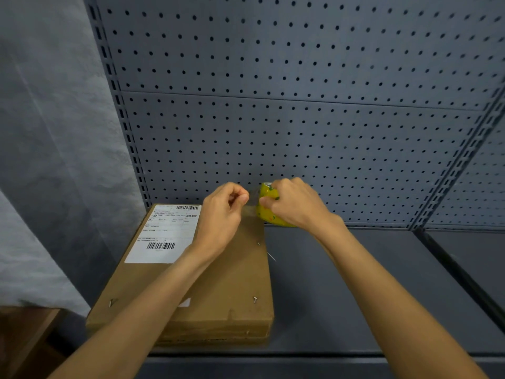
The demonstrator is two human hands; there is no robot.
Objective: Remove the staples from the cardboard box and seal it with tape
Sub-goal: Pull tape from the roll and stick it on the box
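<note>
A flat brown cardboard box [232,272] with a white shipping label [166,232] lies on the dark shelf [341,283]. Bent staples stick up from its top at the near left [111,302], near right [255,298] and along the right edge [259,244]. My right hand [295,205] grips a yellow patterned tape roll [267,209] over the box's far right corner. My left hand [224,212] pinches the clear tape end pulled from the roll, just left of it.
A grey pegboard back wall [300,105] rises behind the shelf. A loose thin metal piece [272,257] lies by the box's right edge. A wooden surface [24,340] sits at the lower left, with grey wall beside it.
</note>
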